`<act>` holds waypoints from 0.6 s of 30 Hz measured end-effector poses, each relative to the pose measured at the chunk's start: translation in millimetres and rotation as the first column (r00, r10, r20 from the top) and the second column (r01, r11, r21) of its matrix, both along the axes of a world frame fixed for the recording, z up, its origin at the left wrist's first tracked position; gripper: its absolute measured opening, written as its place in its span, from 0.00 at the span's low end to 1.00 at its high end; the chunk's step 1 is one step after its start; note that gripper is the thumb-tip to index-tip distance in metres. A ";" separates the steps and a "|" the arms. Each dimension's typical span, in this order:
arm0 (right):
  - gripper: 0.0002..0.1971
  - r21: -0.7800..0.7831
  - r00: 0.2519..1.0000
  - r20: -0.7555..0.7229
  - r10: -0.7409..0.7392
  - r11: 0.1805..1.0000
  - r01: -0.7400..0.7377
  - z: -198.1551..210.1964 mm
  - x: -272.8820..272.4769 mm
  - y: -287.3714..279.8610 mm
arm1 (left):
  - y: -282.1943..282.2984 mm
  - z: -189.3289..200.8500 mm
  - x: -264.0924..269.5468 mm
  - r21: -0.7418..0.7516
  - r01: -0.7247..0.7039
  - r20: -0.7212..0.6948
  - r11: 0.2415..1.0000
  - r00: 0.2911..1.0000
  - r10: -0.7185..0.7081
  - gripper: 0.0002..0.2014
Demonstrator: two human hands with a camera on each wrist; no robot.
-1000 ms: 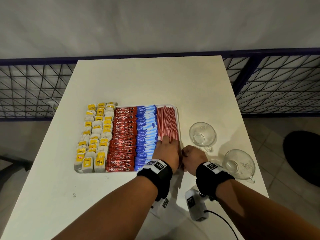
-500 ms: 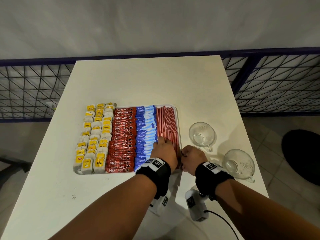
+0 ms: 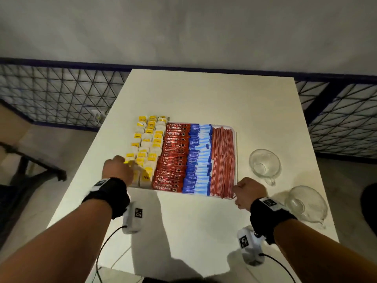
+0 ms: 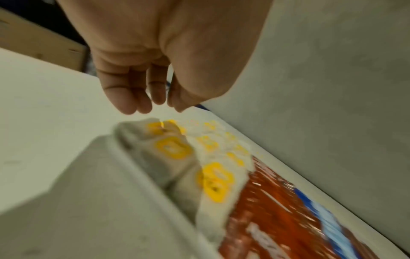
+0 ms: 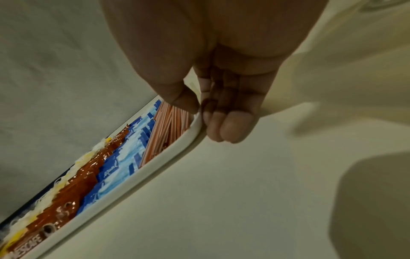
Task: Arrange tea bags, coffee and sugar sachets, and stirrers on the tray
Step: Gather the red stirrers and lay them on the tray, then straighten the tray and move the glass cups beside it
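On the white surface (image 3: 204, 94), the right hand (image 3: 247, 192) pinches the loaded tray (image 5: 175, 145) at its stiff near-right rim while the left hand (image 3: 118, 170) hovers slack-fingered over light, easily scattered tea bags (image 3: 149, 144), best gripped by both rims.

Dim, yellowish light from overhead; forearm shadows fall on the table (image 3: 204, 99). Both wrist views smear with motion blur, and the head view bows at its edges.
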State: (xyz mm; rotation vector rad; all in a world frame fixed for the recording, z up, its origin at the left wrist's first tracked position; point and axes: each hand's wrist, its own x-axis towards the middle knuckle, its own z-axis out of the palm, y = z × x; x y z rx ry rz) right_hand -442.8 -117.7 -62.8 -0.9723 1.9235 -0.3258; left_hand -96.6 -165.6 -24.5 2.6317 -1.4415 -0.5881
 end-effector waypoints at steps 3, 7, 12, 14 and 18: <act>0.06 0.045 0.991 0.045 -0.128 0.991 0.126 0.0 6.1 5.5 | 15.8 -23.1 45.5 0.102 -0.146 -0.105 0.984 0.982 0.157 0.19; 0.07 0.008 0.981 -0.171 -0.095 0.995 0.098 7.6 18.6 15.3 | 22.0 -49.4 63.8 0.094 -0.347 -0.543 0.933 0.768 0.340 0.09; 0.13 0.035 0.965 -0.248 -0.079 0.995 0.090 6.2 28.5 21.0 | 18.2 -62.9 68.8 0.112 -0.422 -0.738 0.900 0.571 0.360 0.14; 0.13 0.030 0.966 -0.235 -0.107 0.993 0.118 1.8 31.5 17.2 | 12.9 -66.2 73.0 0.101 -0.424 -0.748 0.900 0.564 0.350 0.10; 0.13 0.000 0.963 -0.217 -0.161 0.986 0.165 0.5 38.4 -1.6 | -10.9 -68.4 76.0 0.076 -0.391 -0.764 0.917 0.568 0.305 0.10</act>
